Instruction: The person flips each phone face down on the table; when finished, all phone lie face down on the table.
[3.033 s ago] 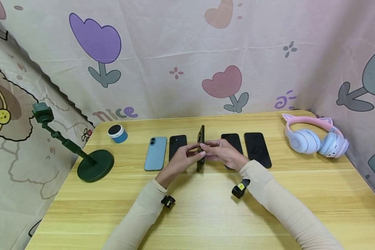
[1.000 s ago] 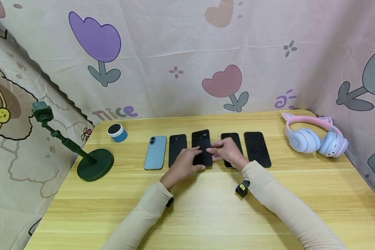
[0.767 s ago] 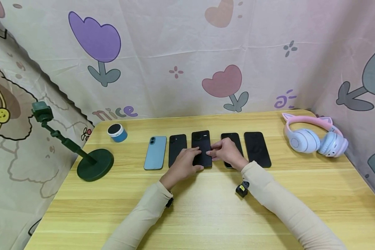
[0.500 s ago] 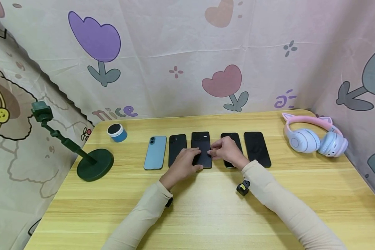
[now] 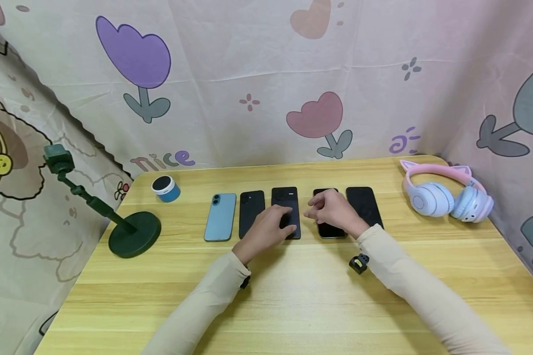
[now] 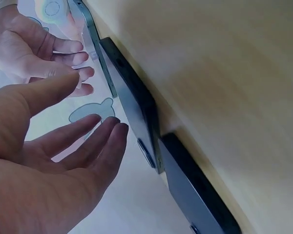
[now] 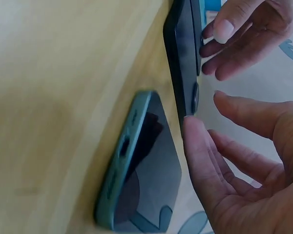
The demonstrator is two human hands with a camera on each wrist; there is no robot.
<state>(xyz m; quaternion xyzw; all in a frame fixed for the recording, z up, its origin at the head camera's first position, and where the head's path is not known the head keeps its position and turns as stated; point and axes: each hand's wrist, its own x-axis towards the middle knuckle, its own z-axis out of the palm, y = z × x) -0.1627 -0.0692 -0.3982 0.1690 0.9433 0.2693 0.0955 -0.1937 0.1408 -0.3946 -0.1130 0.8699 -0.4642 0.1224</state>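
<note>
Five phones would be several: a row of several phones lies on the wooden table. The middle black phone [image 5: 293, 202] is back up, camera at its far end. Over its lower part hovers my left hand [image 5: 266, 229], fingers spread and bent loosely, holding nothing. My right hand [image 5: 335, 209] is above the phone with a green frame [image 7: 156, 170], which lies screen up; its fingers are relaxed and hold nothing. Left of the middle phone lie another black phone [image 5: 250, 207], back up, and a light blue phone [image 5: 220, 217]. A dark phone [image 5: 364, 202] lies at the row's right end.
Pink and blue cat-ear headphones [image 5: 433, 199] lie at the table's right. A blue and white round speaker-like item [image 5: 171, 192] stands at the back left, beside a dark green stand [image 5: 135, 235]. A printed cloth [image 5: 231, 123] hangs behind the table [image 5: 284, 305].
The middle phone went from upright on edge between both hands to flat in the row. Both hands have since come off it, the right one moving rightward.
</note>
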